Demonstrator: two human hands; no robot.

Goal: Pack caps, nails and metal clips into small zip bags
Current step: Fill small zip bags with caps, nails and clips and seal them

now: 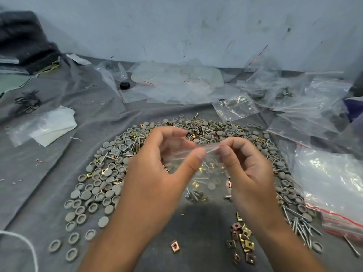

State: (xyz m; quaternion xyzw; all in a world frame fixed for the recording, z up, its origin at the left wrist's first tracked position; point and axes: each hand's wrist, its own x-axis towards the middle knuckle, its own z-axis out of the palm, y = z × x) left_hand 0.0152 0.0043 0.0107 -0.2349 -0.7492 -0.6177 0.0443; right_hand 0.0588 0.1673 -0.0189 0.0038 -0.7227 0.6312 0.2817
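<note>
2 hands (198, 165) pinch 1 zip bag (208, 149) above uncountable caps (102, 185).

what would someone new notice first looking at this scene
First, the two hands in the middle: the left hand and right hand pinch the top edge of a small clear zip bag between them. Under and around them, a wide heap of grey caps mixed with nails and brassy metal clips covers the grey cloth. Clear zip bags with red strips pile up at the right and along the wall.
</note>
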